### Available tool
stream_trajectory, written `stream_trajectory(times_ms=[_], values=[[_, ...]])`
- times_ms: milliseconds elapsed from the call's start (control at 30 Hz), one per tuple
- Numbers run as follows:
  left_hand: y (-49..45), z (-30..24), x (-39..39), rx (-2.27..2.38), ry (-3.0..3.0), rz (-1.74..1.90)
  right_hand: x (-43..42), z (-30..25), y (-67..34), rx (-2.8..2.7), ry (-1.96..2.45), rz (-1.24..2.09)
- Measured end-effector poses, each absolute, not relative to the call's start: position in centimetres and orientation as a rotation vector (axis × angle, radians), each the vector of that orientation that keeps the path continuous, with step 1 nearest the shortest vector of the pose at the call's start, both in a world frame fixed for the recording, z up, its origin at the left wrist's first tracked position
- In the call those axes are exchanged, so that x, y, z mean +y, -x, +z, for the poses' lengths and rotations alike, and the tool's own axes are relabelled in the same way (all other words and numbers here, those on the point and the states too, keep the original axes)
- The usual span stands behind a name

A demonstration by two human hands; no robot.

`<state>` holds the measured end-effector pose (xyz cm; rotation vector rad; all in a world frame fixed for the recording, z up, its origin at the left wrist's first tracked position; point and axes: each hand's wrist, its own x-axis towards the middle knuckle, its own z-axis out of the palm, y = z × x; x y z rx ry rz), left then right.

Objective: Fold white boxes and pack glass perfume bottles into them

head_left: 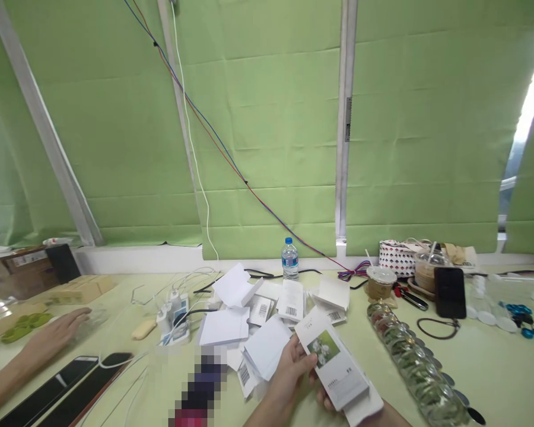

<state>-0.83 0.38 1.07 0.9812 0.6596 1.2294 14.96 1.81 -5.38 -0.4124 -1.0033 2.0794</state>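
Both of my hands hold a white cardboard box [333, 370] printed with a picture of white flowers on green. My left hand [289, 370] pinches its left edge, thumb on the front. My right hand [323, 396] supports it from below and behind, with most of its fingers hidden. The box is tilted, and a pale flap sticks out at its lower right end. Just beyond lies a loose pile of white boxes and folded cartons [267, 344], some showing barcodes. To the right runs a row of clear round jars [420, 367] with metallic lids.
A co-worker's hand [69, 326] rests at the left, near green pieces [26, 325]. Phones [53, 391] and a power strip [175, 323] with white cables lie nearer. A water bottle [289, 261] stands behind the pile; a drink cup [380, 283] and upright phone [449, 292] stand right.
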Motion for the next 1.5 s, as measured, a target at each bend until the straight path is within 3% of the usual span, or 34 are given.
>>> stream_trajectory(times_ms=[333,500,800,1000,1133,1267,1500], values=[[2.4,4.1,0.4,0.856,-1.022,1.399,3.8,-2.8,-14.1,-0.868,0.660,1.667],[3.4,4.1,0.8,0.920,-1.030,1.511,2.3,-0.7,-15.9,-1.212,0.624,1.491],[3.4,2.3,1.4,1.093,-1.051,1.648,1.8,-1.2,-14.8,-1.178,0.568,1.549],[3.0,1.9,0.7,1.381,-1.699,1.848,2.3,-1.2,-15.1,-0.895,0.689,1.583],[3.5,2.4,0.5,1.242,-2.261,1.377,2.6,-0.6,-15.9,-0.917,0.782,1.502],[3.9,3.4,-0.1,1.048,-2.413,1.007,2.6,0.7,-17.1,-1.017,0.672,1.511],[1.3,0.6,-0.6,0.942,-1.835,1.080,2.9,0.8,-18.3,-1.004,0.584,1.762]])
